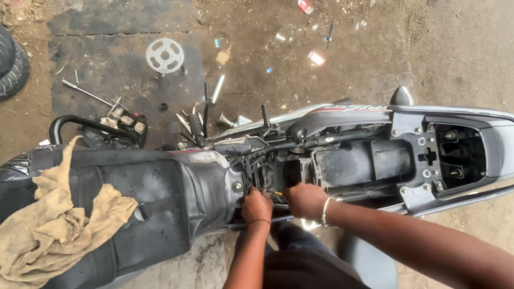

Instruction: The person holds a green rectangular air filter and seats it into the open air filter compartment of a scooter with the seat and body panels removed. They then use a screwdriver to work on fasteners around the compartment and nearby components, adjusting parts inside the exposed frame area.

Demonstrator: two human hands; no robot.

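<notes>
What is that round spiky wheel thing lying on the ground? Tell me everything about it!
The sprocket is a flat, silver-grey metal disc with small teeth all round its rim. It has a round hole in the middle and several smaller holes around that. It lies flat on a dark, stained patch of the ground, beyond the motorcycle, apart from the loose tools and parts nearby. Neither hand touches it.

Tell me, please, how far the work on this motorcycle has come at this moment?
Done: the seat is off, so the motorcycle frame lies open, and a sprocket and bolts lie on the ground. In hand: the left hand and right hand work close together in the gap behind the fuel tank, seemingly on a small yellow-tipped part. Left: the open frame remains uncovered and loose parts remain scattered.
</notes>
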